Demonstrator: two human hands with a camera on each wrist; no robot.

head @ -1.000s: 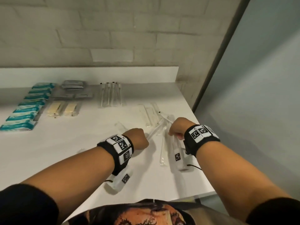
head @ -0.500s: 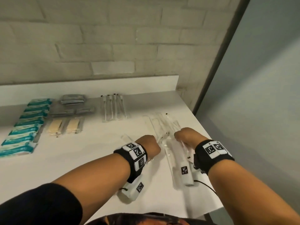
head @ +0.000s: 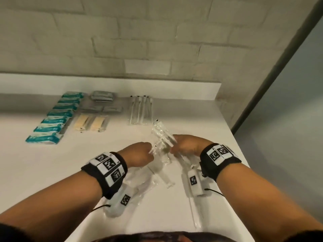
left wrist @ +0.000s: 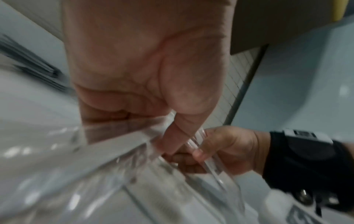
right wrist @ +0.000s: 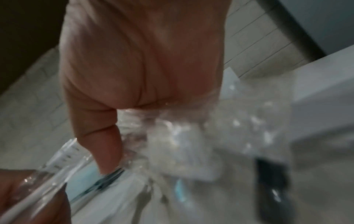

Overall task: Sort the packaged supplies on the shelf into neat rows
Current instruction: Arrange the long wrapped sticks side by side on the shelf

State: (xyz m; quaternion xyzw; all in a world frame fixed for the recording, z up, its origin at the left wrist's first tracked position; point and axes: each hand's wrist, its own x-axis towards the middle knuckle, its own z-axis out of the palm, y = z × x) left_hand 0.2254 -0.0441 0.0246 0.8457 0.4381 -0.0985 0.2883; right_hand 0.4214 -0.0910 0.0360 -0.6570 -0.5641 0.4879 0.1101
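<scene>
Both hands hold a bundle of clear plastic packets (head: 161, 137) with thin white sticks inside, lifted above the white shelf (head: 43, 165). My left hand (head: 139, 153) grips the bundle's left side; the left wrist view shows its thumb and fingers curled round the clear packets (left wrist: 118, 142). My right hand (head: 187, 144) grips the right side, fingers closed round the crinkled clear packets (right wrist: 172, 136). More clear packets (head: 166, 177) lie flat on the shelf under the wrists. Both wrist views are blurred.
Sorted rows lie at the back left: teal packets (head: 57, 116), grey packets (head: 103, 96), tan packets (head: 90, 123) and a row of clear stick packets (head: 141, 109). A brick wall (head: 139, 41) stands behind. The shelf's right edge (head: 239, 145) drops off beside my right wrist.
Both hands have drawn the loose clear packets together into one bundle and raised it off the shelf. The camera has tilted, so the sorted rows sit lower in view.
</scene>
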